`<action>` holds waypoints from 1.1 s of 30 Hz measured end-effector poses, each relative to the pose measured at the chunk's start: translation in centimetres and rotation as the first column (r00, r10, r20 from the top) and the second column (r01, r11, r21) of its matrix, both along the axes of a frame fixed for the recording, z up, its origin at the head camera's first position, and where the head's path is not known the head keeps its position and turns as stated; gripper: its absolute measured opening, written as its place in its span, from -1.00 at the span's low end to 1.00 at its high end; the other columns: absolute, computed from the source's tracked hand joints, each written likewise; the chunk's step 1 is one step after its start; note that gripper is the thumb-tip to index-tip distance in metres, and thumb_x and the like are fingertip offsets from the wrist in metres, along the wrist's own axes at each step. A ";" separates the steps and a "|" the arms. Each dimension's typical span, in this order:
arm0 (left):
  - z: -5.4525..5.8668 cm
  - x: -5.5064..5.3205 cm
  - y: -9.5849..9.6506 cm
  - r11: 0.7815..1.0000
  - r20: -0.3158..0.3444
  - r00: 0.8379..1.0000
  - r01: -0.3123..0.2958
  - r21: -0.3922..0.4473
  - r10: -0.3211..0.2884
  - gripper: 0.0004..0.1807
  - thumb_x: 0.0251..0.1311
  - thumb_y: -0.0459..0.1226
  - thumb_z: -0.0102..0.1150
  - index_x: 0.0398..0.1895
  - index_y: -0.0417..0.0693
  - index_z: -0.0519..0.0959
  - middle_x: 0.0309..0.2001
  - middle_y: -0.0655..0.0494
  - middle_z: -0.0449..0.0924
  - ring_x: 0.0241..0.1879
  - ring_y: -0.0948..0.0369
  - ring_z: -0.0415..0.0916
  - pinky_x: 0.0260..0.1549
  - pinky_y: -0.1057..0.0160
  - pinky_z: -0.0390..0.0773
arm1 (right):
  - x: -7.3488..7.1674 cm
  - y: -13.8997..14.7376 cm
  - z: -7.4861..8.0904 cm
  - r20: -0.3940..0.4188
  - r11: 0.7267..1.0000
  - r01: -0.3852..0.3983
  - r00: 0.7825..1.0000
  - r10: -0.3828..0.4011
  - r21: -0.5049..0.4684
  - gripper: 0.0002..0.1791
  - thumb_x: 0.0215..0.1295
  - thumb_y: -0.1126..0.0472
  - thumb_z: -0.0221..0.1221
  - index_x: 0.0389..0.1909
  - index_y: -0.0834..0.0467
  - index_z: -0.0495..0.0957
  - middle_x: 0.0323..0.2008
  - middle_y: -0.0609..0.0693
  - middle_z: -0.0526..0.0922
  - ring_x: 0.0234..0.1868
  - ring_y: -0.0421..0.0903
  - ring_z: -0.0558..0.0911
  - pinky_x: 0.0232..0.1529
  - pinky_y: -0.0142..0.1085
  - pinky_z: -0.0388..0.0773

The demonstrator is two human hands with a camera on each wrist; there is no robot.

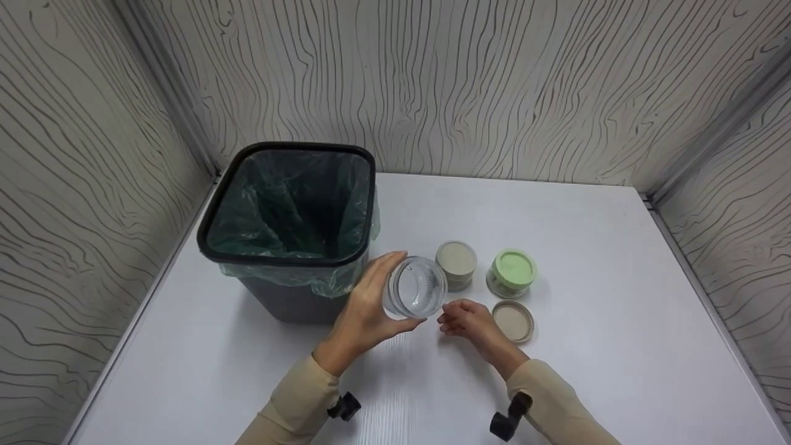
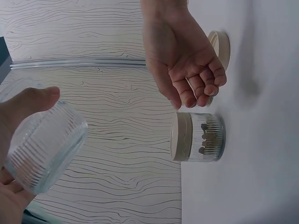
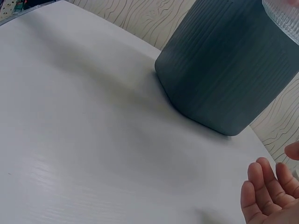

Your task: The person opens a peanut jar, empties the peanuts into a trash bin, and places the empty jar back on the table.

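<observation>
My left hand (image 1: 366,307) grips a lidless clear glass jar (image 1: 421,288) in the air, thumb on one side and fingers on the other. Its mouth tilts toward the head camera, and the left wrist view shows its ribbed wall (image 2: 49,144). Low over the table, my right hand (image 1: 473,326) holds nothing, its fingers loosely bent. A loose beige lid (image 1: 512,322) lies beside that hand. Behind it stand a beige-lidded jar (image 1: 456,259) and a green-lidded jar (image 1: 513,271). Small brown pieces (image 2: 210,137) show inside the beige-lidded one in the left wrist view.
A dark grey bin (image 1: 290,303) with a black rim and green liner bag (image 1: 238,232) stands at the left, close to my left hand. The white table (image 1: 593,259) is bounded by wood-grain patterned walls (image 1: 432,93) at the back and both sides.
</observation>
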State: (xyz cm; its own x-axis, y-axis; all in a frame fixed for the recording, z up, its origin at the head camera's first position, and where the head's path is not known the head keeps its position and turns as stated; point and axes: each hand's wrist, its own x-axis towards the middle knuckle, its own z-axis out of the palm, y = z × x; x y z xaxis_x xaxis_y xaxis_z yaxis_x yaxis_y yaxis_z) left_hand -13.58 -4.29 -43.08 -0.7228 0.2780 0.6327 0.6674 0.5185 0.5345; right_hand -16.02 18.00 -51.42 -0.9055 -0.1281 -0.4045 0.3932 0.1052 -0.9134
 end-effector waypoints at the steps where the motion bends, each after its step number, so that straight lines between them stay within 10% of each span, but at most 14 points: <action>1: -0.1 0.0 0.0 1.000 0.006 1.000 0.000 0.003 0.000 0.02 -0.39 -0.20 0.64 0.28 -0.23 0.33 0.19 -0.10 0.49 0.22 0.08 0.46 0.22 0.08 0.55 | 0.0 0.0 0.0 0.000 1.000 0.003 1.000 -0.003 0.001 -0.80 0.36 0.19 0.06 -0.27 0.28 0.50 -0.49 -0.13 0.62 -0.44 -0.27 0.63 -0.30 -0.43 0.62; 33: -4.6 -0.7 1.3 0.994 0.271 0.962 -0.054 0.091 0.028 0.03 -0.36 -0.17 0.62 0.29 -0.25 0.31 0.22 -0.12 0.45 0.24 0.01 0.42 0.24 -0.02 0.49 | 0.0 0.4 -0.3 -0.007 0.997 0.056 0.998 -0.055 0.052 -0.80 0.37 0.22 0.05 -0.22 0.32 0.48 -0.49 -0.10 0.62 -0.43 -0.27 0.62 -0.32 -0.43 0.62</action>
State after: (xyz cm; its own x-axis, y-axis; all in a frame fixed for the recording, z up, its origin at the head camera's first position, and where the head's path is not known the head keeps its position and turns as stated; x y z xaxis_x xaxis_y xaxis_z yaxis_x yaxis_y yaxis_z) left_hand -14.24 -3.00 -47.65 -0.8794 0.1922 0.4356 0.4714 0.4796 0.7401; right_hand -16.02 18.40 -51.74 -0.9127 -0.0565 -0.4047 0.3951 0.1307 -0.9093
